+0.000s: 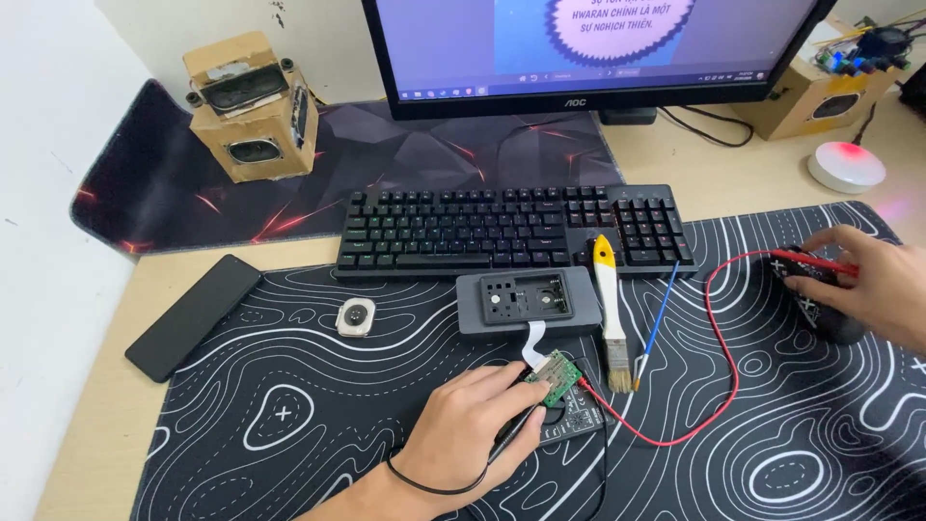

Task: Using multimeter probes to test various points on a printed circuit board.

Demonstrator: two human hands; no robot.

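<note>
The left hand [473, 425] lies palm down on the black desk mat with white contour lines [289, 425], just in front of the dark grey rectangular device with its cover off [529, 301]. Its fingers are half curled and stretch forward, the fingertips pressing on the small green circuit board [557, 376]. That board sits just in front of the grey device, joined to it by a short white ribbon cable [532, 340], and rests over a small black multimeter [574, 415] that the hand partly covers. A thin black band rings the wrist.

Well to the right of the grey device, the right hand [873, 285] comes in from the frame's edge, fingers bent down over a rounded black object [820, 307] on the mat, and pinches a red probe [825, 262] between thumb and forefinger. Its red wire [719, 338] loops back across the mat to the multimeter.

Just right of the grey device lie a yellow-and-white handled brush [610, 309] and a thin blue stick [659, 318]. Behind it stands a black keyboard [511, 230]; left of it sit a small white round-cornered piece [356, 316] and a black phone [193, 316].
</note>
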